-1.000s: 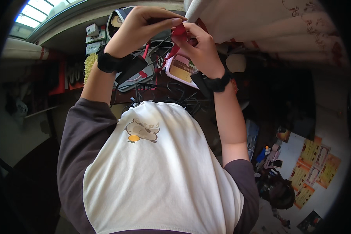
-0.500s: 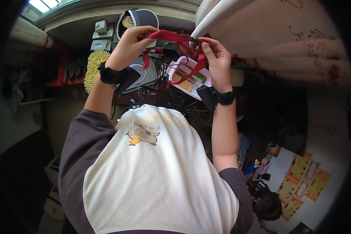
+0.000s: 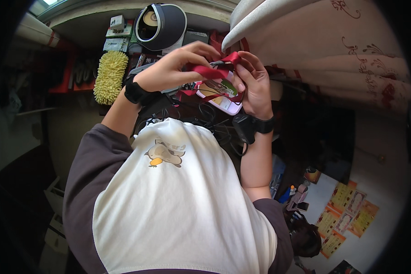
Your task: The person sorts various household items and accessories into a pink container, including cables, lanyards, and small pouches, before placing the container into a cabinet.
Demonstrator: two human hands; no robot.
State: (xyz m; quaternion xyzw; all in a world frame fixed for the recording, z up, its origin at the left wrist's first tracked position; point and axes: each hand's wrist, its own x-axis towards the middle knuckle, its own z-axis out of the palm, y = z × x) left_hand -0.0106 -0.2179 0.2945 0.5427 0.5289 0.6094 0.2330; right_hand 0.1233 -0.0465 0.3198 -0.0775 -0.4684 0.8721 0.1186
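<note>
Hands: two, both bare, both in the upper half of the view.
Left hand: at 11 o'clock, at the left end of the ribbon; its thumb and fingers look spread apart around the red cloth, and I cannot tell whether they grip it.
Right hand: at 1 o'clock, thumb and fingertips clamped on the ribbon's right end.
Red ribbon: one in hand, at 12 o'clock, bridging the two hands, with a fold standing up by the right fingertips; a slim dark piece lies along it, too small to identify.
Wristbands: two, black, one on the left wrist and one on the right wrist.
Pink box: one, at 1 o'clock, below the ribbon and partly covered by it.
Black cables: several, tangled at 12 o'clock, count unclear.
Visor: one, dark with a pale band, at 11 o'clock beyond the left hand.
Yellow shaggy mitt: one, at 10 o'clock, near the left wrist.
Curtain: one visible, pale with embroidery, at 2 o'clock.
Orange-and-yellow papers: at least five, at 4 o'clock.
</note>
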